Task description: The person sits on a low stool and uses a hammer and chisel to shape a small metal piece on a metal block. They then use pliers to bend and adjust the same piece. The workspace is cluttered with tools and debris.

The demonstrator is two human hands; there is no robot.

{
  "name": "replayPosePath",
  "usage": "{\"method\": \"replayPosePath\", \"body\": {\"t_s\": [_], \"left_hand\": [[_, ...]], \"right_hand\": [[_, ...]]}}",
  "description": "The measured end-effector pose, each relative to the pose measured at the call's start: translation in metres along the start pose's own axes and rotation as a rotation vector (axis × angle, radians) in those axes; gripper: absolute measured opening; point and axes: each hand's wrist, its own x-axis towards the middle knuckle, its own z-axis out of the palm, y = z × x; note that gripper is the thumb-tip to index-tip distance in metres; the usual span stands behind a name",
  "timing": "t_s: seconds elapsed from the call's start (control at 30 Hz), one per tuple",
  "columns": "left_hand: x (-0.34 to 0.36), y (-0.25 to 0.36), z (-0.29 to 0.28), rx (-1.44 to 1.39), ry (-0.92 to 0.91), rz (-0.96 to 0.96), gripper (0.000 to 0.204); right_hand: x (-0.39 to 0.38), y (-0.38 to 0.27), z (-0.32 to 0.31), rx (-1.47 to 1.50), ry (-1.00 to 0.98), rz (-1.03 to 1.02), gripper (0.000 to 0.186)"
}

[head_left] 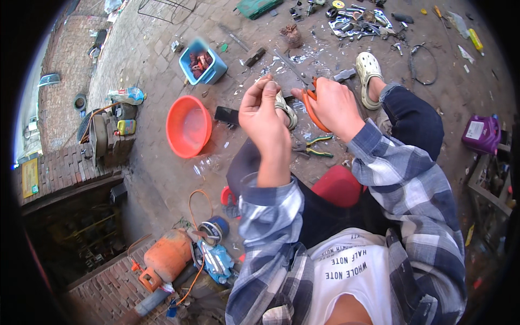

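My right hand [339, 105] is closed around a pair of orange-handled pliers [312, 115], held above the ground in front of me. The pliers' jaws are partly hidden by the fingers and blend into the ground behind. To the left of it, my left hand [265, 116] is raised with thumb and fingers pinched together. Whatever sits in that pinch is too small to make out. Below the right hand, a second pair of pliers [318, 146] with green and yellow handles lies on the ground. A hammer [344, 75] rests near my right shoe.
A red basin [189, 127] and a blue bin [212, 69] with reddish parts stand to the left. Metal parts [360, 21] lie scattered at the far side. An orange gas cylinder [169, 254] is at lower left, a purple jug [481, 134] at right.
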Motion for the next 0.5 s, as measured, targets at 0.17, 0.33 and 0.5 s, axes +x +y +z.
{"method": "replayPosePath", "body": {"t_s": [0.17,0.33,0.5], "left_hand": [[0.006,0.023,-0.020,-0.327,-0.113,-0.269,0.014],[0.008,0.038,-0.032,-0.325,-0.206,-0.318,0.021],[0.048,0.089,-0.080,0.097,-0.197,-0.229,0.021]], "right_hand": [[0.004,0.047,0.046,0.075,-0.183,0.283,0.058],[-0.041,0.127,0.141,-0.090,-0.239,0.442,0.046],[-0.100,0.169,0.197,-0.168,-0.370,0.270,0.035]]}}
